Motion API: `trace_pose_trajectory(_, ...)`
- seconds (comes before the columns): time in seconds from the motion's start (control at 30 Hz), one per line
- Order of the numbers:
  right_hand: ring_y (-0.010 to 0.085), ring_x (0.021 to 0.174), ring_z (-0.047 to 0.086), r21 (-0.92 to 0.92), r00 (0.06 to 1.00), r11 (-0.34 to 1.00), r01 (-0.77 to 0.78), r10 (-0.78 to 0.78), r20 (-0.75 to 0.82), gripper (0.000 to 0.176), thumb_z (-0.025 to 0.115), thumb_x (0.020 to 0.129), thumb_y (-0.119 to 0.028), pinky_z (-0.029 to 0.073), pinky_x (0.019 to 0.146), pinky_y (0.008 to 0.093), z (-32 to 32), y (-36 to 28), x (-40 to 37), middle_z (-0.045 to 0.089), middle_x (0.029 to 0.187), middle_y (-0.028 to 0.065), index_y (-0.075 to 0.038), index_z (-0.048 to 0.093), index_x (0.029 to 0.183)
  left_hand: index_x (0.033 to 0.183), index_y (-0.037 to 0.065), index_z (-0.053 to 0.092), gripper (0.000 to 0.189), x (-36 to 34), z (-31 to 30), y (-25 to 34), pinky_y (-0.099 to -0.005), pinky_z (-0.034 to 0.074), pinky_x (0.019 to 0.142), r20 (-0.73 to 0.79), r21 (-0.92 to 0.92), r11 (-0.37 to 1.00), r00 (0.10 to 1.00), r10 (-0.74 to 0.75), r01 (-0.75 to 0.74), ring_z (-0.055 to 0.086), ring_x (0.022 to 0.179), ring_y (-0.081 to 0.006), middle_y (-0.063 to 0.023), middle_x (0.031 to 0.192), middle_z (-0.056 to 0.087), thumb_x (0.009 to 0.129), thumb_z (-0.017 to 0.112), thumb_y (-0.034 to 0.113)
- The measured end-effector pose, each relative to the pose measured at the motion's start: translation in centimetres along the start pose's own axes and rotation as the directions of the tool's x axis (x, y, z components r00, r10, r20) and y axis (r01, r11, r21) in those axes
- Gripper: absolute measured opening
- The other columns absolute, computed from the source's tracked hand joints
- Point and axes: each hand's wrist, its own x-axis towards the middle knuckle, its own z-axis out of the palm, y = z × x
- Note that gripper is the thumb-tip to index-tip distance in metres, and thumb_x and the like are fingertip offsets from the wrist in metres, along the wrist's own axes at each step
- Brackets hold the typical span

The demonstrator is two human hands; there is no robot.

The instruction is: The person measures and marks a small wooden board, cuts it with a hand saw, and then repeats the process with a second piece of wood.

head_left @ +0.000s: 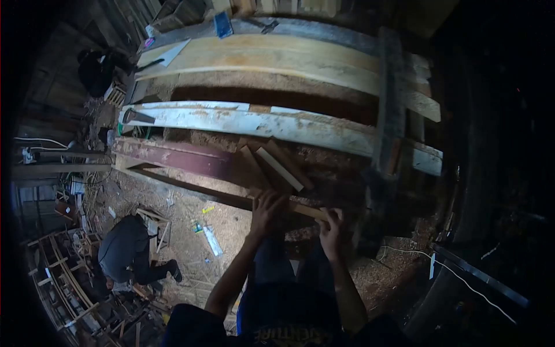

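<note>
My right hand (331,228) pinches the right end of a short wooden strip (308,210). The fingers of my left hand (269,209) are bent over the strip's other end, at the near edge of the workbench; what lies under the palm is hidden. Just beyond my hands, several short wood pieces lie loose on the bench, among them a pale-edged piece (280,168) and a brown board (254,168). A long reddish-brown board (179,157) runs to the left of them.
A white-painted beam (248,122) and long pale planks (260,55) cross the bench. A handsaw (139,117), a hammer (269,26) and a blue box-like object (222,25) rest there. One person (124,248) crouches lower left; another (95,72) is upper left. A white cable (462,277) trails right.
</note>
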Motion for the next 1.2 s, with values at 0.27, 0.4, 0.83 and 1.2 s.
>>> trace_pose_trajectory(0.27, 0.0343, 0.101, 0.061, 0.0, 0.987, 0.995, 0.103, -0.103, 0.123, 0.042, 0.084, 0.084, -0.009, 0.049, 0.084, 0.0464, 13.6, -2.8, 5.0, 0.058, 0.108, 0.0123, -0.01, 0.071, 0.123, 0.13, 0.014, 0.069, 0.041, -1.0, -1.6, -12.9, -0.0519, 0.032, 0.12, -0.066, 0.096, 0.981, 0.985, -0.161, 0.167, 0.051, 0.138, -0.0319, -0.0114, 0.137, 0.062, 0.089, 0.072, 0.015)
trace_pose_trajectory(0.4, 0.0346, 0.106, 0.059, -0.056, 0.954, 0.968, 0.245, -0.23, 0.193, 0.041, 0.085, 0.083, -0.016, 0.045, 0.091, 0.0489, 14.4, -3.6, 7.0, 0.059, 0.11, 0.012, -0.012, 0.072, 0.122, 0.129, 0.013, 0.069, 0.041, -1.8, -1.0, -13.7, -0.051, 0.033, 0.12, -0.158, 0.123, 0.951, 0.952, -0.264, 0.284, 0.051, 0.138, -0.0323, -0.0111, 0.137, 0.061, 0.088, 0.073, 0.014)
trace_pose_trajectory(0.83, 0.0298, 0.125, 0.053, -0.087, 0.732, 0.803, 0.59, -0.486, 0.477, 0.07, 0.091, 0.072, -0.042, 0.037, 0.107, 0.0487, 13.1, 1.0, 8.8, 0.059, 0.13, 0.0122, -0.015, 0.066, 0.132, 0.124, 0.011, 0.073, 0.036, -7.6, 5.4, -3.8, -0.0512, 0.035, 0.115, -0.415, 0.112, 0.726, 0.695, -0.586, 0.679, 0.055, 0.124, -0.0332, -0.0115, 0.123, 0.065, 0.089, 0.076, 0.017)
trace_pose_trajectory(1.2, 0.0277, 0.128, 0.05, -0.236, 0.706, 0.7, 0.674, -0.515, 0.487, 0.064, 0.087, 0.075, -0.05, 0.023, 0.115, 0.0588, 12.6, 2.5, 7.5, 0.063, 0.126, 0.0089, -0.015, 0.068, 0.126, 0.124, 0.011, 0.073, 0.036, -8.4, 8.3, -1.8, -0.0514, 0.033, 0.12, -0.478, 0.083, 0.712, 0.655, -0.585, 0.697, 0.056, 0.128, -0.0324, -0.0108, 0.124, 0.066, 0.088, 0.077, 0.015)
